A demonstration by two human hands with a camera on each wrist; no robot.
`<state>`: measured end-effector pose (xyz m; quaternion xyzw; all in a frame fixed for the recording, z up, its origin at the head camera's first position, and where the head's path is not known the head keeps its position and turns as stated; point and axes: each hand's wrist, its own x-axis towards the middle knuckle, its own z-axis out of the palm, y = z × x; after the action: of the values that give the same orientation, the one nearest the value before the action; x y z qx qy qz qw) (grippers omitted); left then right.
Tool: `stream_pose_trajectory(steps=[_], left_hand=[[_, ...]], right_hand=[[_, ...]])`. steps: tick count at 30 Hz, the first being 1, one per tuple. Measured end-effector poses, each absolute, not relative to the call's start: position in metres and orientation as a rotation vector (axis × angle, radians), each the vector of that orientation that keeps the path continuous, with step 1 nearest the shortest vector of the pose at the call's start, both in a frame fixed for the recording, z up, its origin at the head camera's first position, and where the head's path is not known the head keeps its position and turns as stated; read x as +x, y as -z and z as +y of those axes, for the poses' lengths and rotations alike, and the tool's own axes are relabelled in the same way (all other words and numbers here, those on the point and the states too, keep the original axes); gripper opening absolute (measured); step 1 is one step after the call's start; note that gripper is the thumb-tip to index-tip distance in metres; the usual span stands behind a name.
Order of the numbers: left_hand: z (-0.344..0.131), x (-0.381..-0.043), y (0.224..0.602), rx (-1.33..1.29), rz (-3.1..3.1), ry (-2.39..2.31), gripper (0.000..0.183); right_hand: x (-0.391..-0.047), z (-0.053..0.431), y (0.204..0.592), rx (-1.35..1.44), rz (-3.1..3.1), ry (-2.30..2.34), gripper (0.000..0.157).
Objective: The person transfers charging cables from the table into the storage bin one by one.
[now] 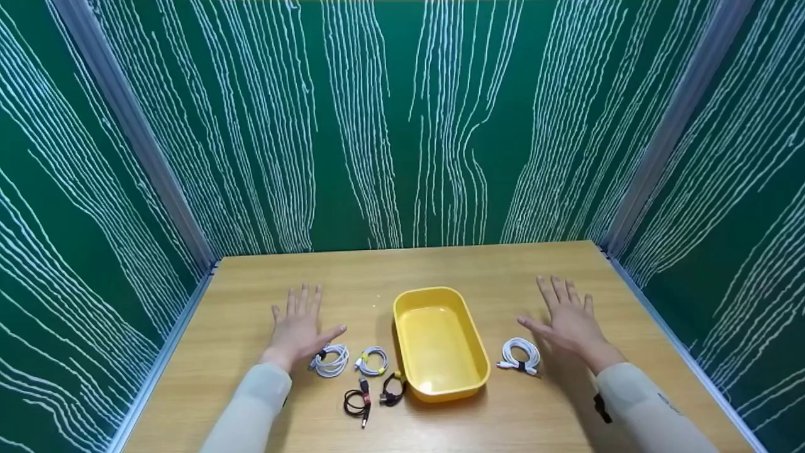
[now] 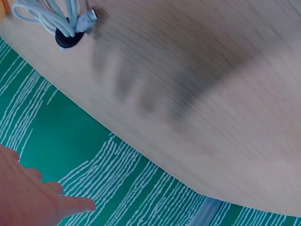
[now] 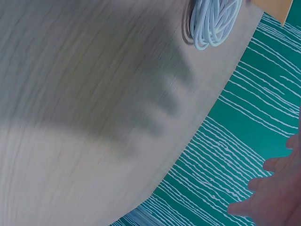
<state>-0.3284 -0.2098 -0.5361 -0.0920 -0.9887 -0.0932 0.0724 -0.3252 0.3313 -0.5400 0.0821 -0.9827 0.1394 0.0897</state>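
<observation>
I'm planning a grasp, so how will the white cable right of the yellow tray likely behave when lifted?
The white cable probably stays bundled, since a black tie binds it. Its protruding connector may dangle or snag. Lying flat, it seems unlikely to roll.

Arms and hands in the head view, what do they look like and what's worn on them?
The left sleeve and right sleeve are pale and reach the wrists. The right one has a black piece at its edge and a grey marking, too small to read. The left hand and right hand are ungloved.
</observation>
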Motion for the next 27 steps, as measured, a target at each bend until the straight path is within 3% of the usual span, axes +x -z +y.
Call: stream_pose_trajectory(steps=[27], left_hand=[[-0.182,-0.326,0.526,-0.303,-2.976,0.68,0.109]], right_hand=[[-0.318,0.324,0.535,0.27,-2.888,-0.647,0.102]])
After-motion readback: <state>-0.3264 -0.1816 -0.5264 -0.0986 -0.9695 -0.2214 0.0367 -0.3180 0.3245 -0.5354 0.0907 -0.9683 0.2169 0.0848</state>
